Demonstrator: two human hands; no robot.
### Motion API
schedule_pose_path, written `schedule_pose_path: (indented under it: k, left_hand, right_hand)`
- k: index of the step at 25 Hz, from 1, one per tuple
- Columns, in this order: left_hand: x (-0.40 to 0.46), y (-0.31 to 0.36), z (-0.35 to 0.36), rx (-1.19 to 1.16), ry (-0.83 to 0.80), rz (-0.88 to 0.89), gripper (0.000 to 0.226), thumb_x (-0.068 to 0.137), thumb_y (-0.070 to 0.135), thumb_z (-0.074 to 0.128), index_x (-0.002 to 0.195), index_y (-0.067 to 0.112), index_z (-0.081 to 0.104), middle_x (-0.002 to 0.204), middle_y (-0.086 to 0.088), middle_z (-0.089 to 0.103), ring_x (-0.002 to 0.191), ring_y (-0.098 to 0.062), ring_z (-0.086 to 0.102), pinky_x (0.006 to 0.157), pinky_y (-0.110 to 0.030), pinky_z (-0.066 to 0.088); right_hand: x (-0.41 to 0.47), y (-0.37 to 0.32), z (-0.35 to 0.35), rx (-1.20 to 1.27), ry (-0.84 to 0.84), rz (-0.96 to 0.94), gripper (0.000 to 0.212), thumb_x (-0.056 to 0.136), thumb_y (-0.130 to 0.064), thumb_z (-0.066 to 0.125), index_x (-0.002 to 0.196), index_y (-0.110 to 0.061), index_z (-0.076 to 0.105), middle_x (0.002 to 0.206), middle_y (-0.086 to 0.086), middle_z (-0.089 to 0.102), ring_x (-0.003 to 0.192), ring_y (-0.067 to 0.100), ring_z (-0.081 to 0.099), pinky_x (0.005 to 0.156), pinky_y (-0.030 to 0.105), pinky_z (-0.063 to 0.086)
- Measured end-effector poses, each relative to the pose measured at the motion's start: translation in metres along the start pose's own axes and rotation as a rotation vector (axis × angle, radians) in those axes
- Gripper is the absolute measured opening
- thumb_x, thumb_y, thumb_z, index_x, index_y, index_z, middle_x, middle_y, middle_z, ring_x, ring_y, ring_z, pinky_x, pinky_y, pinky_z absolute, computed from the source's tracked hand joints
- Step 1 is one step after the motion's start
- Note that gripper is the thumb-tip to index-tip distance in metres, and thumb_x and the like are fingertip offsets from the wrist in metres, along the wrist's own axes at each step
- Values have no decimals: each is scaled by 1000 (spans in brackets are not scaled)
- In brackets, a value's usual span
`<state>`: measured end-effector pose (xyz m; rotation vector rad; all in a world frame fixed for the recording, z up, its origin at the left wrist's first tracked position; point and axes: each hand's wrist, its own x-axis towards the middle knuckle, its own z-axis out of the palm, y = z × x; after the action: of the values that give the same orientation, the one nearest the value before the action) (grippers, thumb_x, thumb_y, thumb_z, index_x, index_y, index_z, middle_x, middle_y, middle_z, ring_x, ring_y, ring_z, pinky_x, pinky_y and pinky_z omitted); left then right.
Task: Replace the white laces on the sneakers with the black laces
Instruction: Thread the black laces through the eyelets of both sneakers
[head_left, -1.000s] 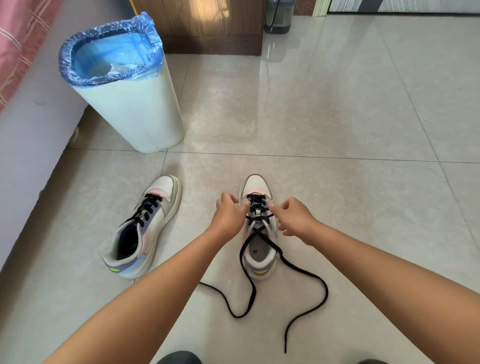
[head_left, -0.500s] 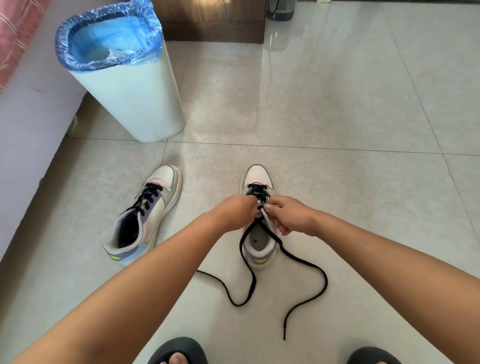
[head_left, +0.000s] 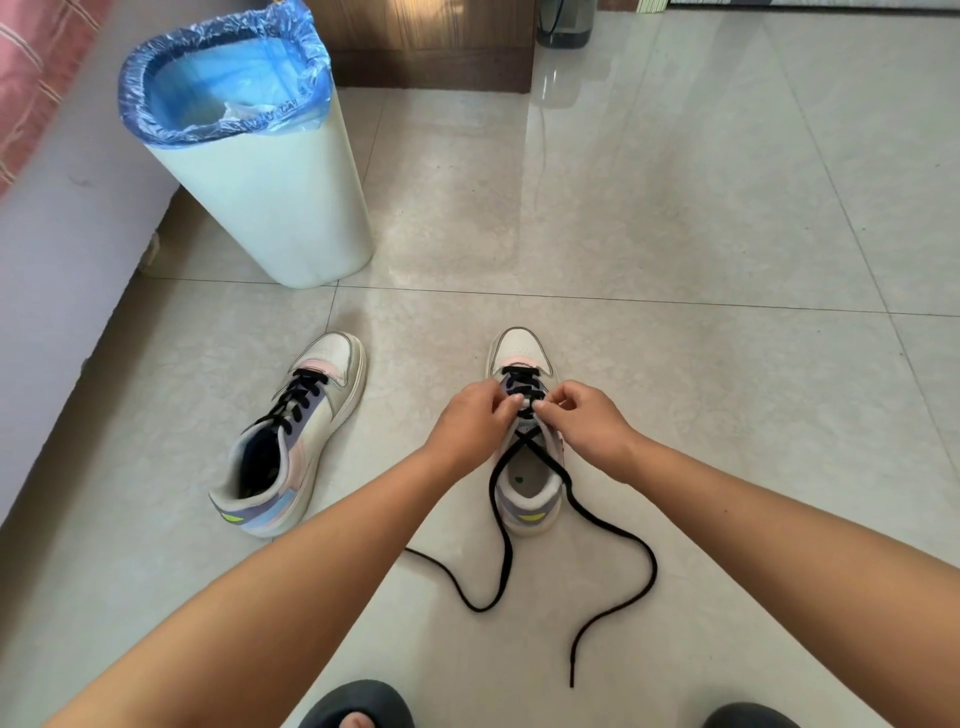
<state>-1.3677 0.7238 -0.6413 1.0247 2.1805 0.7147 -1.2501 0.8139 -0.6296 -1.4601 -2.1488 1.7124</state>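
Two sneakers (head_left: 524, 441), two hands (head_left: 475, 421), one trailing lace (head_left: 613, 535)

- Bright, even daylight; frame sharp throughout.
- Glare streak on glossy pale tiled floor (head_left: 566, 171), light entering from far side.
- Soft shadows only.
- Wide-angle bending at edges.

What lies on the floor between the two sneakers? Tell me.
Only bare tile in the head view: the laced sneaker and the sneaker being laced stand apart, nothing between.
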Motion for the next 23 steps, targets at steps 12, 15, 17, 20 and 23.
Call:
schedule_pose_path:
  k: [12,15,17,20,23]
  left_hand:
    - [1,-7,6,-993,10,-452,28,99,26,45,77,11,52,74,-4,55,61,-12,50,59,-19,46]
    - [11,-3,-9,-453,-238,-353,32,94,38,51,72,15,54,69,0,56,60,-13,50,55,-22,42]
    - [12,0,-8,-220,-267,-229,31,95,30,53,68,15,48,66,-1,50,61,-16,47,58,-25,41]
    - [1,-2,3,-692,-138,-343,31,98,18,47,68,13,45,66,-2,50,53,-10,49,55,-20,44]
    - [-14,-5,16,-1148,13,-459,31,98,11,45,68,11,46,54,3,56,43,-2,53,48,-14,46]
  right_hand:
    - [-3,11,-5,706,-134,346,18,98,-22,48,84,-12,52,73,5,52,61,15,47,58,26,48]
    - [1,-3,-6,295,-192,278,21,95,-31,54,81,-15,54,68,-1,52,55,12,45,56,25,45]
    - [1,-7,-4,225,-205,260,21,96,-23,53,75,-18,50,66,-2,50,52,12,43,54,24,42]
    - [-3,1,-4,532,-188,335,22,98,-13,47,77,-16,47,71,1,50,59,13,43,58,25,42]
    - [-8,10,3,811,-110,352,21,99,-9,44,79,-15,46,73,4,50,63,13,43,60,24,40]
